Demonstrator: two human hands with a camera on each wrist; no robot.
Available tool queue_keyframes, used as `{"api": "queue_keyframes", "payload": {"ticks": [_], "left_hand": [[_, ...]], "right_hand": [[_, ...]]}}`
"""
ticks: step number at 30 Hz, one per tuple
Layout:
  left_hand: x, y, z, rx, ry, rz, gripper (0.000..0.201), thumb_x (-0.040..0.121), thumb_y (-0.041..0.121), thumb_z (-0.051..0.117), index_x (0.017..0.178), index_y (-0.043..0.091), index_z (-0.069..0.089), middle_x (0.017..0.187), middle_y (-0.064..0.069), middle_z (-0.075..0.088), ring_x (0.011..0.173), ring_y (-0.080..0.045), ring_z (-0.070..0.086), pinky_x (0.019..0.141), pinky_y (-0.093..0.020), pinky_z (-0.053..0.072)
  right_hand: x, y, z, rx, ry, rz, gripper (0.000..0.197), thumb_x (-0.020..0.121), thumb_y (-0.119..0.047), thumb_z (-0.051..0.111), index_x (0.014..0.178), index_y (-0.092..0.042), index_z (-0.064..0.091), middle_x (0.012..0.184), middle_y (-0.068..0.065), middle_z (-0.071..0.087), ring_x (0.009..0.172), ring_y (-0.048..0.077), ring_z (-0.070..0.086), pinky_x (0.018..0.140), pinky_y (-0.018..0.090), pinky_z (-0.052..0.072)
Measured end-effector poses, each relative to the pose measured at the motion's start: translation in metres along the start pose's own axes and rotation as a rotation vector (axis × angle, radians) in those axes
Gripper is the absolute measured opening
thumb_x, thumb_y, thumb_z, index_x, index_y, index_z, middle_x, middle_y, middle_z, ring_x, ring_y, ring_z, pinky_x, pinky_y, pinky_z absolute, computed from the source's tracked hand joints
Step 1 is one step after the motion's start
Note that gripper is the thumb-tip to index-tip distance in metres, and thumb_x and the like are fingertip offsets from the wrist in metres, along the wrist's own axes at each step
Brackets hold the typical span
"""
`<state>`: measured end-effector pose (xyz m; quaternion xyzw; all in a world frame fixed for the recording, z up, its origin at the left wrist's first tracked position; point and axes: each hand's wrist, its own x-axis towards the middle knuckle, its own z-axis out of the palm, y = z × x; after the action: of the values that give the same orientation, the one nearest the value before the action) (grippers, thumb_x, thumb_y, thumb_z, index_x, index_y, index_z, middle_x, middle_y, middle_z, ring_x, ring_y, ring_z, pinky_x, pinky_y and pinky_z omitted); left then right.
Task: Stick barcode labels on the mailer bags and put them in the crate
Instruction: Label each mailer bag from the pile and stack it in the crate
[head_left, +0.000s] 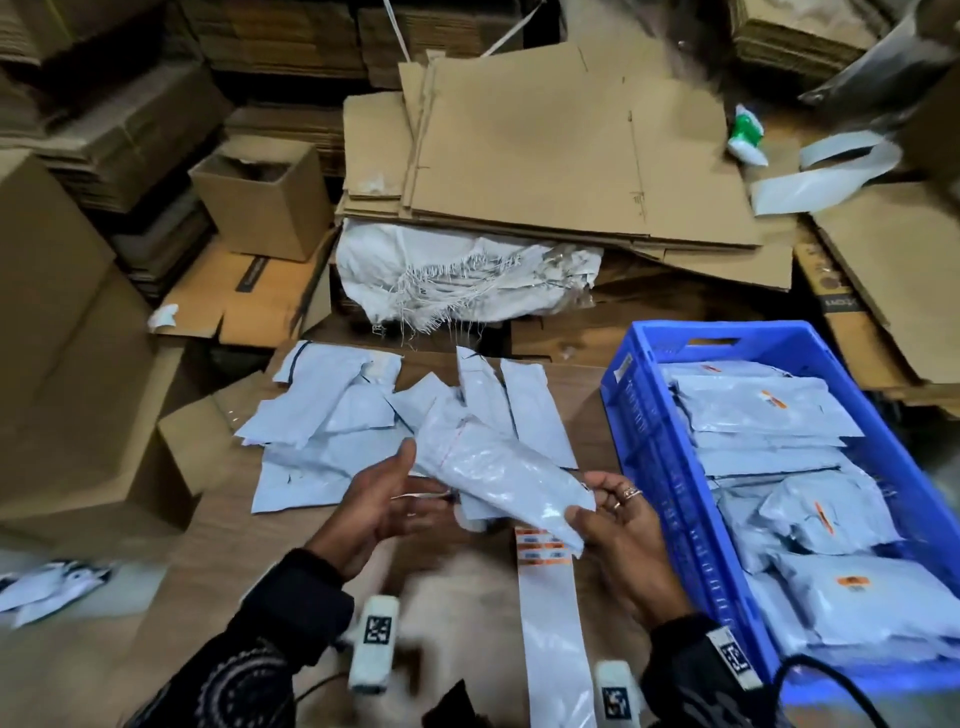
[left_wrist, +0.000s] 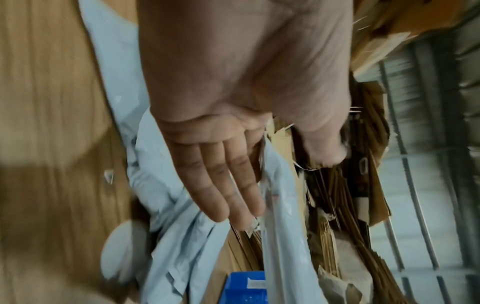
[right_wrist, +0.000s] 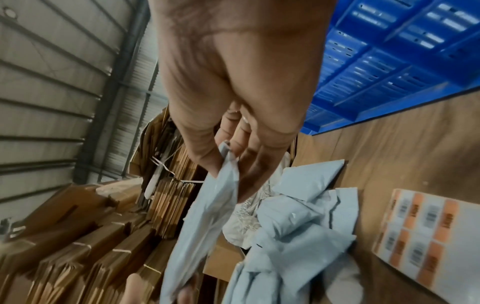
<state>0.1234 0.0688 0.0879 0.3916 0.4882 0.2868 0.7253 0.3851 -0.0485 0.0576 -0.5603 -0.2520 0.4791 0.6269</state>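
Mailer bag (head_left: 498, 467) — thin, floppy, slick plastic, likely light — hangs between both hands above the table: right hand (head_left: 618, 525) pinches its near corner, left hand (head_left: 384, 499) open-fingered supports the far end; edges grip best

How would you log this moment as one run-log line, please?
step: bag in hand, unlabelled side up | left hand: supports bag | right hand: pinches bag | labels: on table | crate: part-filled
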Motion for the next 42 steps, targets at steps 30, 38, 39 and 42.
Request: {"api": "queue_keyframes", "payload": {"ticks": [30, 38, 39, 42], "left_hand": [[-0.050, -0.185, -0.122, 0.874, 0.554, -0.116, 0.058, 0.076, 0.059, 0.065, 0.119, 0.021, 0.055, 0.117, -0.010, 0.064, 0.112, -0.035, 0.058, 0.087, -0.040, 0.044], [-0.066, -0.176, -0.040, 1.379, 0.329, 0.518, 0.042, 0.088, 0.047, 0.052, 0.126, 0.031, 0.061, 0.128, 0.001, 0.055, 0.113, -0.025, 0.054, 0.085, -0.040, 0.042], [-0.065, -0.179, -0.027, 1.397, 0.196, 0.575, 0.035, 0.089, 0.043, 0.053, 0.122, 0.033, 0.062, 0.127, 0.004, 0.056, 0.114, -0.022, 0.055, 0.085, -0.038, 0.041], [-0.054, -0.196, 0.009, 1.421, -0.177, 0.696, 0.028, 0.088, 0.036, 0.055, 0.115, 0.033, 0.063, 0.126, 0.006, 0.058, 0.115, -0.019, 0.057, 0.087, -0.037, 0.044]], "right_hand": [[0.005, 0.137, -0.019, -0.939, -0.160, 0.102, 0.019, 0.082, -0.009, 0.066, 0.080, -0.027, 0.072, 0.081, -0.008, 0.073, 0.077, 0.010, 0.067, 0.075, 0.026, 0.055], [0.009, 0.146, -0.053, -1.412, -0.171, 0.075, 0.052, 0.084, -0.025, 0.076, 0.133, -0.024, 0.062, 0.134, 0.001, 0.060, 0.122, 0.021, 0.056, 0.104, 0.037, 0.048], [0.009, 0.145, -0.053, -1.465, -0.184, 0.061, 0.057, 0.083, -0.030, 0.077, 0.137, -0.027, 0.059, 0.138, 0.000, 0.058, 0.124, 0.020, 0.055, 0.105, 0.036, 0.047], [0.012, 0.139, -0.050, -1.574, -0.227, 0.020, 0.063, 0.082, -0.044, 0.075, 0.141, -0.030, 0.056, 0.145, -0.002, 0.053, 0.128, 0.020, 0.052, 0.107, 0.036, 0.044]]}}
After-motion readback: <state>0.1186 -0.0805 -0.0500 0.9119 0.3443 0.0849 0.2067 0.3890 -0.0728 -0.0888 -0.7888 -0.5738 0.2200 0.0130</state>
